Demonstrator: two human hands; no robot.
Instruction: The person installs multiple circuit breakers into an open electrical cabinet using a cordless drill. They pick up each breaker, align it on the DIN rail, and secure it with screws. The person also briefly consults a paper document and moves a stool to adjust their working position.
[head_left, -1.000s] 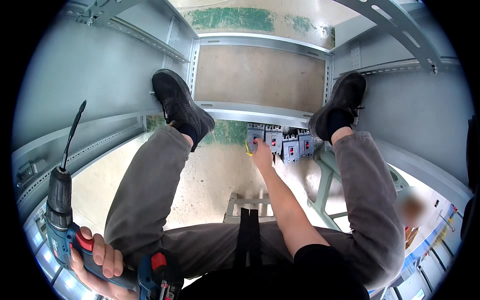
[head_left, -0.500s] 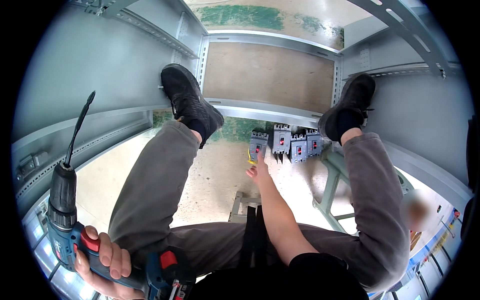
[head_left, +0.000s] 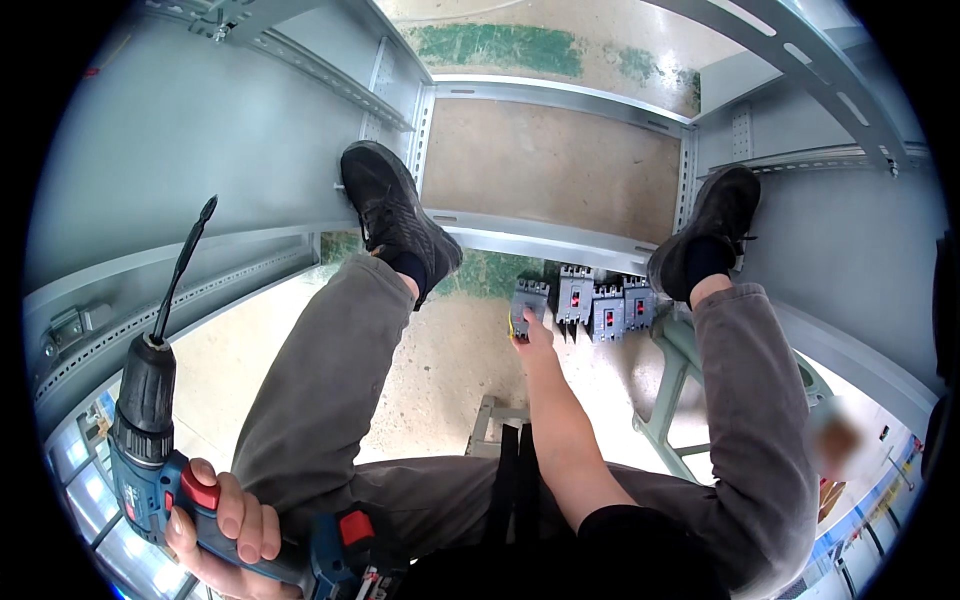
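Observation:
My left hand [head_left: 237, 530] is wrapped round the handle of a blue and black cordless drill [head_left: 146, 405] at the lower left. A long dark driver bit [head_left: 184, 265] points up from its chuck. Between my legs, my right hand [head_left: 534, 338] reaches down to the floor and grips the near end of a grey moulded-case circuit breaker [head_left: 530, 291], its thumb on top; the fingers beneath are partly hidden. Something thin and yellow [head_left: 512, 324] shows beside this breaker. To its right stand several more grey breakers [head_left: 575, 289] with red switches, close together.
A grey metal cabinet frame [head_left: 540, 237] surrounds my feet, with side panels [head_left: 190, 130] left and right and a brown board [head_left: 545, 165] inside. A pale green metal stand [head_left: 660, 400] is by my right leg. A blurred person [head_left: 835, 440] shows at the far right.
My right hand has gone from pointing at the left breaker with a stretched finger to closing on its near end. The whole view has shifted slightly; the drill stays in my left hand.

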